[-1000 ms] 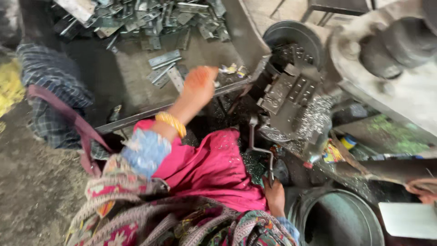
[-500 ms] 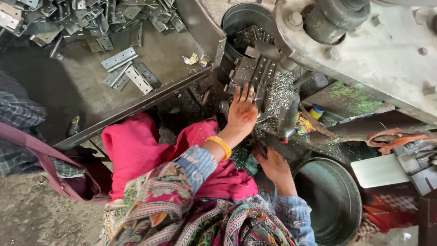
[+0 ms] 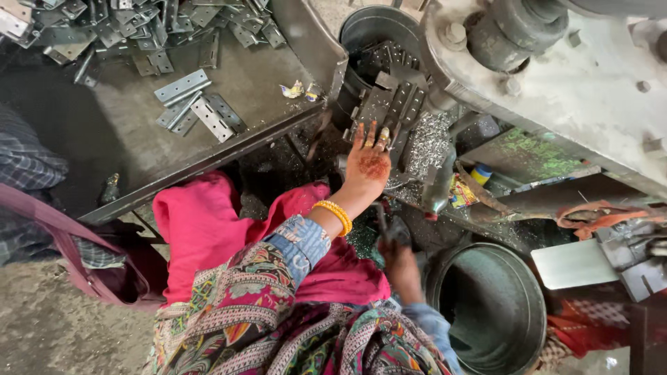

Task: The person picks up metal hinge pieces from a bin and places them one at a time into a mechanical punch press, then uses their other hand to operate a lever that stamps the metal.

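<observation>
My left hand, with a yellow bangle at the wrist, lies flat with fingers spread on a dark perforated metal plate in the press die. My right hand is lower, near my lap, closed around a thin metal lever handle; the hand is partly in shadow. A few flat perforated metal strips lie loose on the steel table to the left of the die. My lap is covered by pink cloth.
A heap of metal brackets fills the table's far end. One round metal bucket stands behind the die, another by my right knee. The grey press body looms at the right, with metal shavings below it. A pink-strapped bag lies left.
My left hand has swung from the table at the left over to the die and now rests on the plate there. My right hand has stayed on the lever handle.
</observation>
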